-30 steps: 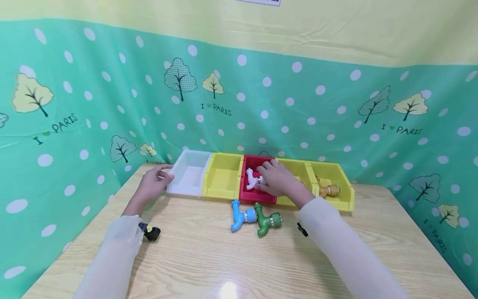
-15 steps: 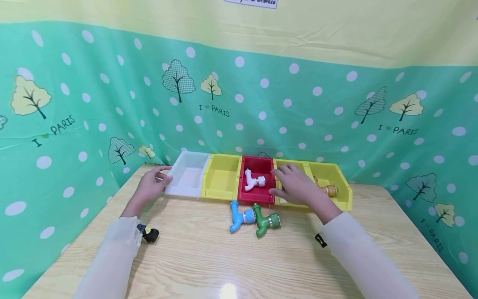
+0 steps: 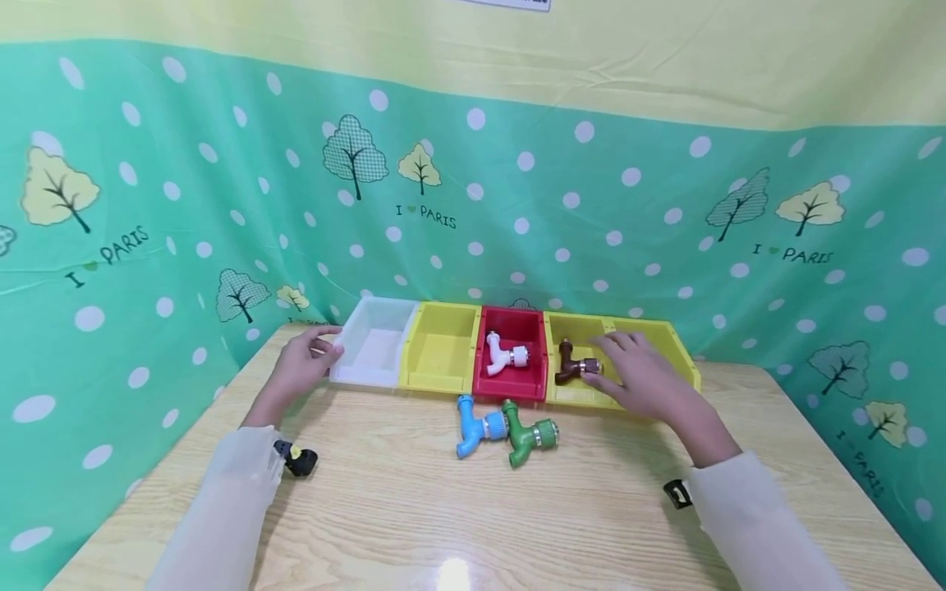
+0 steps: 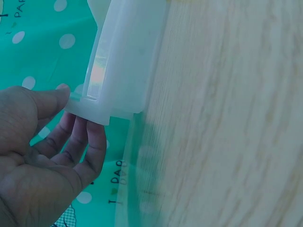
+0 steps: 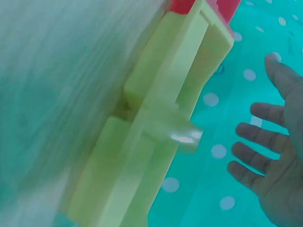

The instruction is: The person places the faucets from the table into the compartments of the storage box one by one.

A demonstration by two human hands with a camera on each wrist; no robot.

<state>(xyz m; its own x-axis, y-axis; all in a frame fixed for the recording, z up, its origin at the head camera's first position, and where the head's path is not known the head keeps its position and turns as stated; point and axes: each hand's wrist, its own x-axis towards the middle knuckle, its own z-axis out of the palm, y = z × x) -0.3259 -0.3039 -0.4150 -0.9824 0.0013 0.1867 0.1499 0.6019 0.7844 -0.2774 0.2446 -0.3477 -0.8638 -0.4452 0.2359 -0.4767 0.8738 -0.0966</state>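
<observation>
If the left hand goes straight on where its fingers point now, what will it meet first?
The white bin; the left hand seems to touch its outer edge, with no gap visible between.

A person wears plain off-white long sleeves, the left sleeve (image 3: 218, 505) and right sleeve (image 3: 761, 521) both stopping at the wrists, well back from the bare fingers (image 4: 97, 146). Behind the left fingers, a chunky black device (image 3: 301, 462) marked with a small yellow patch (image 3: 296, 451) juts from a puckered cuff (image 3: 262, 443); behind the right, a black fitting (image 3: 674, 492) edges out beside the smoother cuff (image 3: 723, 478).
</observation>
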